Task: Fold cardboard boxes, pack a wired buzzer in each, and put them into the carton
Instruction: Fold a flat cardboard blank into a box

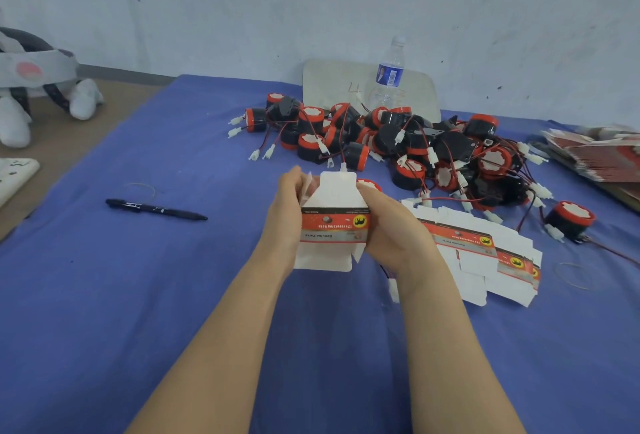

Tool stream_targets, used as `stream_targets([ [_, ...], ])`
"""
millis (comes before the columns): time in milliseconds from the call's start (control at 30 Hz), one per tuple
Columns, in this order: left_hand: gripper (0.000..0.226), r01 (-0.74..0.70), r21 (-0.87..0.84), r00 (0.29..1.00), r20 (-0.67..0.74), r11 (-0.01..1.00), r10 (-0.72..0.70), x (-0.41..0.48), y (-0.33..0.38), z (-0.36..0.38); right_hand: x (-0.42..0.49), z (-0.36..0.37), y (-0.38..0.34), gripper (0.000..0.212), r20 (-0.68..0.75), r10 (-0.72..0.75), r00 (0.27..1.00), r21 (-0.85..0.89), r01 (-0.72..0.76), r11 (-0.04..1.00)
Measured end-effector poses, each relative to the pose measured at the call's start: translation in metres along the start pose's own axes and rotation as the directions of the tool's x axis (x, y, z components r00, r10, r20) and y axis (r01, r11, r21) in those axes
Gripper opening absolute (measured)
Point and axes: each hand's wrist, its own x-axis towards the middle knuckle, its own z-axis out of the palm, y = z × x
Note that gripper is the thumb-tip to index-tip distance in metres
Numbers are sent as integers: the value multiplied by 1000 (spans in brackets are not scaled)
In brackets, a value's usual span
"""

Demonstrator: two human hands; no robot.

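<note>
L hand [289, 207] + R hand [389, 226] | fingers grip box [332, 222] sides | buzzers [398, 143] behind

One wide-angle camera, worn on the person's head, looks forward and down over the blue cloth-covered desk [104, 295] toward the scuffed white wall [242, 1] at its far edge. It sits close to the work: both bare forearms reach in from the bottom edge, and the left hand [287, 212] and right hand [394, 226] hold a white and red cardboard box [334, 222] near the frame's centre.
</note>
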Motion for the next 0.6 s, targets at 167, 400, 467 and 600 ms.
stream_targets([
  [167,29,61,82,969,235,995,-78,-1,1,-16,-5,-9,-3,21,53,64,997,19,-65,998],
  [400,34,45,-73,941,338,996,-17,5,-2,-26,-9,-4,-3,30,136,-78,988,6,78,997],
  [467,21,-11,-123,962,271,992,44,5,-3,-22,-12,-3,-4,34,166,-110,980,-1,112,994],
  [600,22,-91,-102,965,236,991,113,6,-7,-20,-14,-5,-4,41,260,-100,960,-23,109,994],
])
